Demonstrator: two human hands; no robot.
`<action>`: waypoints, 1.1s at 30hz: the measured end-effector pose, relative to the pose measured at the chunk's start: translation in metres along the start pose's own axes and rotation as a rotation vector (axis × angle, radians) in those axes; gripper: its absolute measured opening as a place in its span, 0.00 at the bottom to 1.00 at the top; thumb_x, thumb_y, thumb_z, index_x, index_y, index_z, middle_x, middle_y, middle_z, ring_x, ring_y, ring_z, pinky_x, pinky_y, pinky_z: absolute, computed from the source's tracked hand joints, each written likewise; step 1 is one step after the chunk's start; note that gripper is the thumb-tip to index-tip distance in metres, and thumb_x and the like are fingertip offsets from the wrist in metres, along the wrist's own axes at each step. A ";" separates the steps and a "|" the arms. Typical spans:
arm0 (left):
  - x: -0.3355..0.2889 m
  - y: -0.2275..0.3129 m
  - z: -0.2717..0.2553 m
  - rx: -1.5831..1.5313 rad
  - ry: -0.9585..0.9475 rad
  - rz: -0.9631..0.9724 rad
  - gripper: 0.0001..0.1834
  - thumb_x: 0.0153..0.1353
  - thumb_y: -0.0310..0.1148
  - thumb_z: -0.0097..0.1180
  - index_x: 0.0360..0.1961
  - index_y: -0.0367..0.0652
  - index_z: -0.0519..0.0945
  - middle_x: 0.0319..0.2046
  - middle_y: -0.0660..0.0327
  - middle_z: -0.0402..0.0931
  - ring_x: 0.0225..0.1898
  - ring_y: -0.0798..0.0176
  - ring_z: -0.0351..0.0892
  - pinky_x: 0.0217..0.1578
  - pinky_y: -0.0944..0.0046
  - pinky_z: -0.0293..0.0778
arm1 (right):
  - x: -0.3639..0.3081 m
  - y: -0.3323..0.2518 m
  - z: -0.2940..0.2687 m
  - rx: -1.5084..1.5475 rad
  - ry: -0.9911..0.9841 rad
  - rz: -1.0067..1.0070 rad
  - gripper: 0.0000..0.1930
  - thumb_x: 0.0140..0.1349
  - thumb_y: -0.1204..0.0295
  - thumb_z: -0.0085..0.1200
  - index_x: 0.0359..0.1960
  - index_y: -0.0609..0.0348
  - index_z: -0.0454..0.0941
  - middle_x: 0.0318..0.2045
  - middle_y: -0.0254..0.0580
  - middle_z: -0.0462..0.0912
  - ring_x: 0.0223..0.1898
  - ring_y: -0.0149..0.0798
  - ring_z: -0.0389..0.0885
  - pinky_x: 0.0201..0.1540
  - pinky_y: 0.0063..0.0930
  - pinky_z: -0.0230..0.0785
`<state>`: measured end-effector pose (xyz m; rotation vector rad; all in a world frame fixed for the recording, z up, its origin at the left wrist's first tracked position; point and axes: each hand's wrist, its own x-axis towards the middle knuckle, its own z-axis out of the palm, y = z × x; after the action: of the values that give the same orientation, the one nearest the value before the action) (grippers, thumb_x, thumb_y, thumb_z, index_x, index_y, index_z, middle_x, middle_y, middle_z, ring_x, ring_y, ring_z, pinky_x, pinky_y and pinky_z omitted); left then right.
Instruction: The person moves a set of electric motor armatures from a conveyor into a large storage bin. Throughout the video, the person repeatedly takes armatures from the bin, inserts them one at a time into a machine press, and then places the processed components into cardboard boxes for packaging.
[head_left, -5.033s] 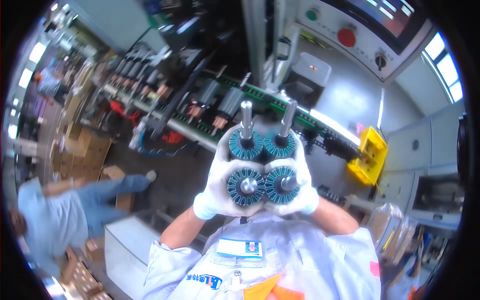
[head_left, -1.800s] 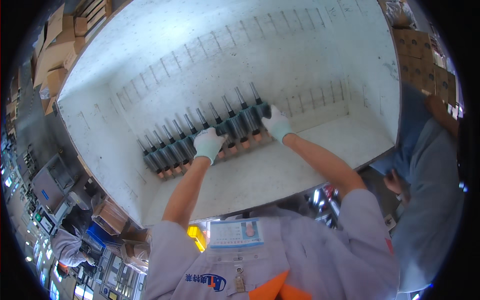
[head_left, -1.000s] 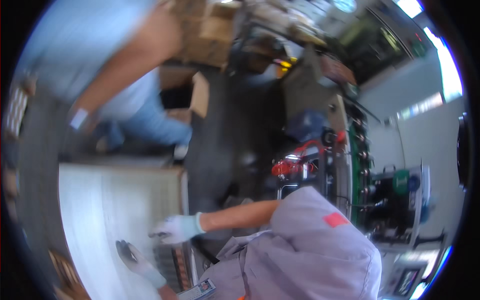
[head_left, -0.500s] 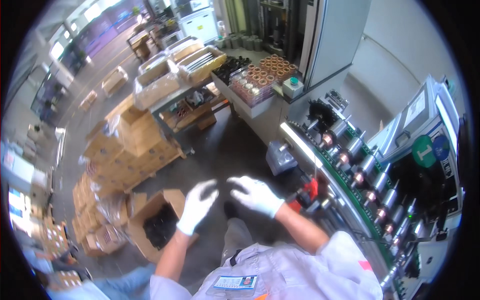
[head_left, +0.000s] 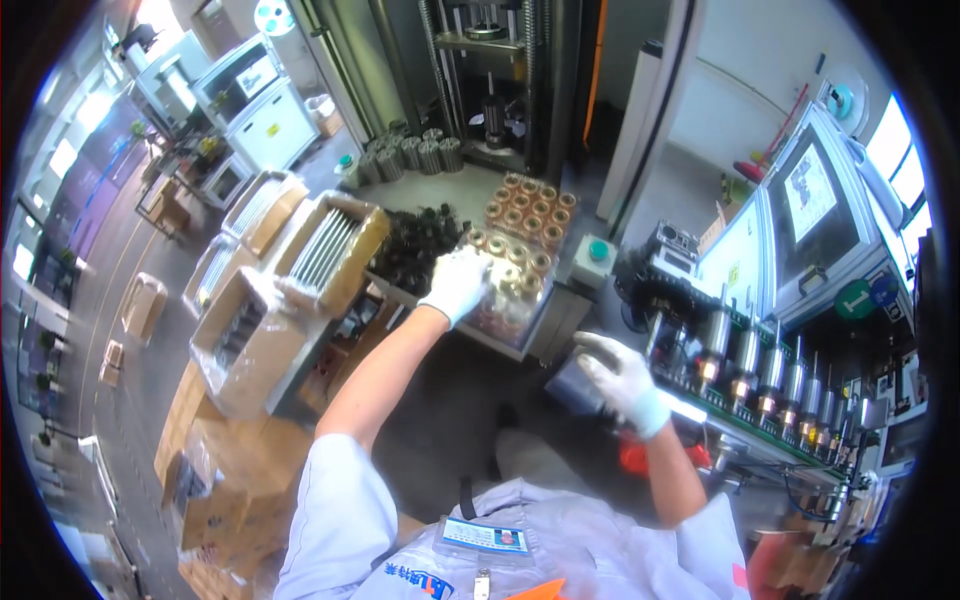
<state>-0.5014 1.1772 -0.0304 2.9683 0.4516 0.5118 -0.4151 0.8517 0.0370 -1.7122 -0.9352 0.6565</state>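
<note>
My left hand (head_left: pixel 456 284), in a white glove, reaches to the near left part of a clear tray of copper-coloured rings (head_left: pixel 515 262). Its fingers are bunched and partly hidden, so their grip does not show. Several upright copper rings (head_left: pixel 530 210) stand in rows further back. Small black parts (head_left: pixel 415 245) lie heaped just left of the tray. My gloved right hand (head_left: pixel 618 382) hangs in the air nearer the conveyor, fingers apart, holding nothing.
A conveyor (head_left: pixel 745 405) with several motor rotors runs along the right. A box with a green button (head_left: pixel 596 256) stands beside the rings. Behind is a press (head_left: pixel 490 110) with grey slotted cylinders (head_left: pixel 415 155). Cartons of metal shafts (head_left: pixel 328 245) sit at left.
My view has turned toward the press and the tray. My left hand has gone forward to the rings; my right hand has moved right, away from the left.
</note>
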 end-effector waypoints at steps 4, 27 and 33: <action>0.029 -0.039 0.008 -0.092 -0.251 0.183 0.11 0.56 0.40 0.62 0.38 0.48 0.84 0.35 0.52 0.78 0.40 0.48 0.80 0.41 0.49 0.76 | 0.060 -0.014 0.003 0.128 0.038 0.122 0.17 0.68 0.74 0.55 0.56 0.65 0.79 0.46 0.40 0.86 0.47 0.29 0.81 0.54 0.26 0.73; 0.081 -0.310 -0.043 -1.151 -0.185 -0.282 0.15 0.65 0.35 0.64 0.46 0.34 0.80 0.43 0.55 0.81 0.43 0.62 0.81 0.46 0.61 0.78 | 0.576 0.001 0.100 -0.009 0.688 0.073 0.32 0.52 0.60 0.69 0.57 0.60 0.72 0.46 0.50 0.85 0.48 0.47 0.84 0.51 0.39 0.74; 0.228 -0.287 0.024 -0.506 0.180 0.274 0.11 0.63 0.34 0.61 0.41 0.40 0.77 0.40 0.49 0.74 0.44 0.43 0.75 0.44 0.47 0.73 | 0.435 -0.059 0.113 -0.568 0.220 -0.046 0.31 0.51 0.55 0.65 0.52 0.62 0.73 0.39 0.55 0.83 0.41 0.53 0.83 0.46 0.42 0.75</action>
<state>-0.3659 1.5189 -0.0227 2.5084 -0.0753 0.7888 -0.2824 1.2845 0.0624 -2.1977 -1.0611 0.1640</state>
